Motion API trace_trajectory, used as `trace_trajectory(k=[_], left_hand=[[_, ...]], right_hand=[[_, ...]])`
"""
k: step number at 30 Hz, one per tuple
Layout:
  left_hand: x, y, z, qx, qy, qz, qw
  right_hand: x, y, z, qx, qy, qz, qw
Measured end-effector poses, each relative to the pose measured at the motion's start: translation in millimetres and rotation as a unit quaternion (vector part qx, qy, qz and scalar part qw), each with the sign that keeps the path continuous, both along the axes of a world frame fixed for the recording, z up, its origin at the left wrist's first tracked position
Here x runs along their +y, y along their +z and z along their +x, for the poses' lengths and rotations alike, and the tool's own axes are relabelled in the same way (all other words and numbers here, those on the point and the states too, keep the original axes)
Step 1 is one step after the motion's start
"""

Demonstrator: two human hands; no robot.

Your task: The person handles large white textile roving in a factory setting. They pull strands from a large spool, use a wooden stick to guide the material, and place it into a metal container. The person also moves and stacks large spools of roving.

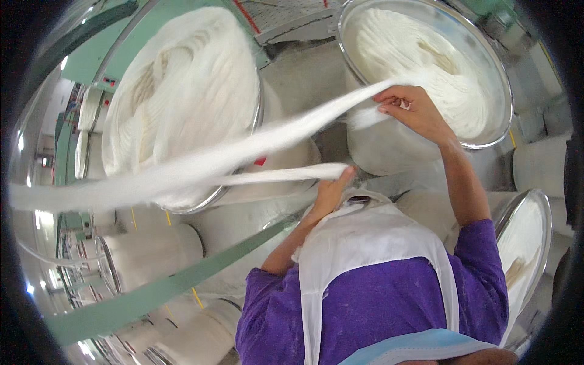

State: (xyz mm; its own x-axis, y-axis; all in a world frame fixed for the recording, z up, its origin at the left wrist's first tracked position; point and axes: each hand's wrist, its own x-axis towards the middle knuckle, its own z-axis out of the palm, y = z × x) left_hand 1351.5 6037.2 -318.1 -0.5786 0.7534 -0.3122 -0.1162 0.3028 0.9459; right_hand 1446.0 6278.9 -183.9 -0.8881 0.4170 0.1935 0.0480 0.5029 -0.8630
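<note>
In the head view, two hands hold two lengths of white fibre sliver. The right hand [413, 112] pinches the thicker sliver [261, 143] between thumb and fingers at the near rim of the far right can; this length slants down to the left edge. The left hand [331, 194], lower and nearer the body, grips the end of the thinner sliver [280, 176], which runs left until the thicker one covers it. Three open sliver cans show white coils: one far left [258, 115], one far right [511, 91], one near right [547, 243]. One green rail [182, 281] crosses the near left. The person wears one white apron [377, 237] over a purple shirt [389, 304].
</note>
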Motion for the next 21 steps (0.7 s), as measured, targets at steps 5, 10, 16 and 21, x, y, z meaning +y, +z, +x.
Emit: trace_trajectory(k=[5,10,16,21], left_hand=[[66.9,43.4,-6.7,-0.262,0.007,0.223,0.939],[100.2,74.1,3.0,-0.264,0.048,0.272,0.924],[96.2,85.5,13.4,-0.175,0.040,0.204,0.962],[93.3,85.1,18.4,-0.216,0.045,0.260,0.940]], right_hand=[[3.9,-1.7,-0.5,0.017,0.013,-0.121,0.992],[5.6,1.4,1.0,0.028,0.022,-0.214,0.976],[1.1,5.2,7.3,0.016,0.084,-0.137,0.987],[0.3,5.3,8.6,-0.011,0.073,-0.128,0.989]])
